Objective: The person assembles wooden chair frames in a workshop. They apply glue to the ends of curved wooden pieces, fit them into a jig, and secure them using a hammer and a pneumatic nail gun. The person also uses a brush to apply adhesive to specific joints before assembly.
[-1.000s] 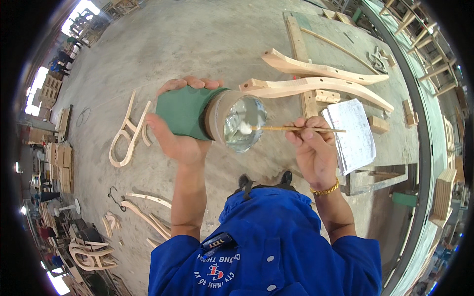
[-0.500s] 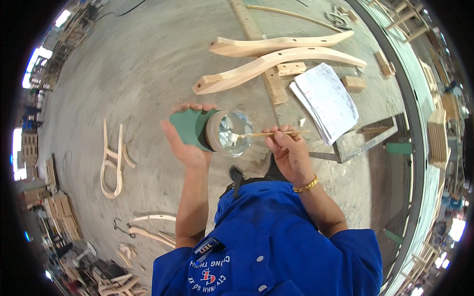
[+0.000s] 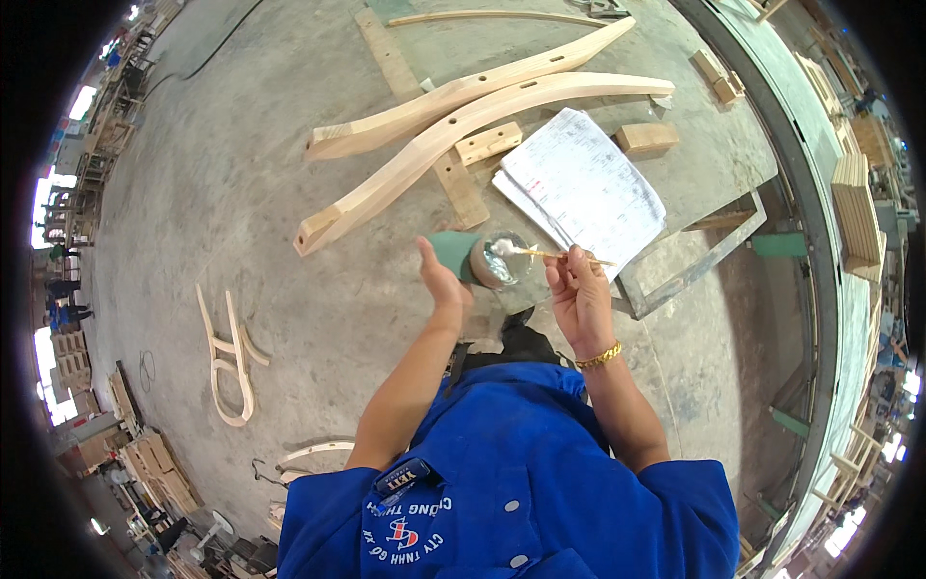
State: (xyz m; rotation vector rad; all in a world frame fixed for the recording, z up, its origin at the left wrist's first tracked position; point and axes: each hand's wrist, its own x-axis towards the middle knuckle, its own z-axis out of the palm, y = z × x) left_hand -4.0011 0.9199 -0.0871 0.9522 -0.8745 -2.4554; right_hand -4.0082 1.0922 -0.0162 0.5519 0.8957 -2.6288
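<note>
Hands first: left hand (image 3: 442,287) is closed around a green jar (image 3: 461,256) tipped on its side, mouth facing the right hand, white paste visible inside. Fingers wrap the far side, so I read the grip as firm, palm half open toward the camera. Right hand (image 3: 577,299) pinches a thin wooden stick (image 3: 559,256) between thumb and fingertips; the stick's tip sits in the jar mouth, in the white stuff. Gold bracelet (image 3: 600,358) on that wrist. Both hands are held up in front of the chest, above the concrete bench top (image 3: 241,174), not resting on it.

My read: the step in hand is loading the stick with glue or filler from the jar. Judging from that, the next move needs the stick lifted out clean without dripping, then carried to one of the workpieces, jar kept tilted but not spilling.

Outward: open notebook (image 3: 584,188) lies just beyond the hands. Past it two long curved wooden rails (image 3: 453,121) lie side by side, touching, with slots cut in them, across a flat wooden slat (image 3: 415,106). Small drilled block (image 3: 489,143) sits against the nearer rail; another small block (image 3: 646,137) just beside the notebook. Down on the floor to my left, a bent wooden chair part (image 3: 230,357) lies well apart. Blue work shirt (image 3: 502,482) fills the lower frame.
</note>
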